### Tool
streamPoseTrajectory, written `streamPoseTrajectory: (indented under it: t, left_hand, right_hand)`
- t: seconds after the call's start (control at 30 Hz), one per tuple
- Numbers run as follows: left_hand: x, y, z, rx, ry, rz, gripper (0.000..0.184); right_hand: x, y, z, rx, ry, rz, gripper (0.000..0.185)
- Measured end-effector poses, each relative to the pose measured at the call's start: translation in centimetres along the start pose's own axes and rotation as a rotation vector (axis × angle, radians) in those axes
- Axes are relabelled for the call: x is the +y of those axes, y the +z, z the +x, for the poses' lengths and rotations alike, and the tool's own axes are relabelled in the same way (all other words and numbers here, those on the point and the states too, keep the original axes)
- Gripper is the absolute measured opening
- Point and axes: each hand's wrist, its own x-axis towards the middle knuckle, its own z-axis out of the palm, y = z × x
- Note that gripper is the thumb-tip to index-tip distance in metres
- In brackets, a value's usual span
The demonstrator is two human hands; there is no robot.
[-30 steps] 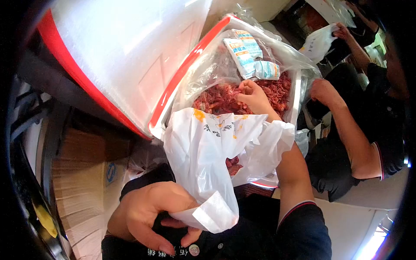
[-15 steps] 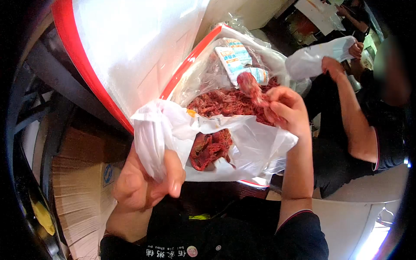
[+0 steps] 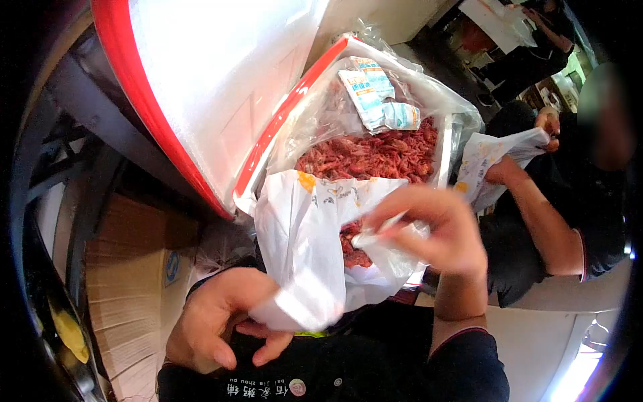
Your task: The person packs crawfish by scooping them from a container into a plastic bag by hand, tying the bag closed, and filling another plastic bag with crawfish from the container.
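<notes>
My left hand (image 3: 231, 311) is at the lower left, with its fingers curled at the near-left edge of a white plastic bag (image 3: 301, 248). The bag has orange and grey print near its rim and sags open. Dark red food pieces (image 3: 356, 253) show inside it; their exact kind is unclear. Smeared by motion, my right hand (image 3: 429, 231) pinches the bag's right edge. Just beyond the bag, a foam box (image 3: 288, 110) with a red taped rim and clear liner holds a heap of similar red pieces (image 3: 375, 155). Printed packets (image 3: 375, 94) lie on the liner.
A large white panel (image 3: 214, 87) with a red edge stands at left. Cardboard (image 3: 127, 295) and dark metal bars (image 3: 100, 127) lie below it. On the right, another person's hands (image 3: 509, 171) hold a second printed bag (image 3: 479, 161). One more person (image 3: 546, 47) is farther back.
My right hand has let go of a red piece and moved down to the bag's edge. My left hand has lowered, and the bag's rim has spread. The other person's bag has dropped lower.
</notes>
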Motion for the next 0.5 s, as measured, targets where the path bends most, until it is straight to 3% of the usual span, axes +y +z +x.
streamPoseTrajectory:
  t: [0.07, 0.1, 0.17, 0.23, 0.27, 0.33, 0.43, 0.5]
  left_hand:
    - [0.3, -0.8, 0.2, -0.190, -0.017, 0.048, 0.059]
    - [1.0, -0.2, 0.6, -0.159, -0.062, 0.073, 0.065]
    - [1.2, -0.3, 0.9, -0.204, -0.098, 0.085, 0.067]
    - [1.4, -0.4, 1.3, -0.249, -0.137, 0.100, 0.070]
    - [1.3, -0.6, 1.7, -0.252, -0.099, 0.083, 0.062]
    - [1.0, -0.8, 2.3, -0.251, -0.027, 0.045, 0.048]
    - [0.7, -1.1, 2.1, -0.236, 0.047, -0.008, 0.036]
    - [1.1, -1.2, 1.5, -0.231, -0.067, -0.017, 0.036]
  right_hand:
    - [2.5, -2.5, 1.8, 0.186, 0.185, 0.010, 0.019]
    - [5.5, -3.0, 3.5, 0.281, 0.238, -0.069, 0.022]
    - [13.1, -2.0, 7.3, 0.217, 0.326, -0.366, 0.022]
    - [22.0, 0.4, 9.4, 0.204, 0.116, -0.379, 0.025]
    - [22.9, 0.9, 10.2, 0.205, 0.111, -0.378, 0.025]
    - [24.2, 1.6, 11.3, 0.279, -0.016, -0.950, 0.024]
    - [24.5, 0.0, 12.5, 0.129, 0.093, -0.699, 0.025]
    - [23.1, -1.5, 11.6, 0.210, 0.118, -0.619, 0.027]
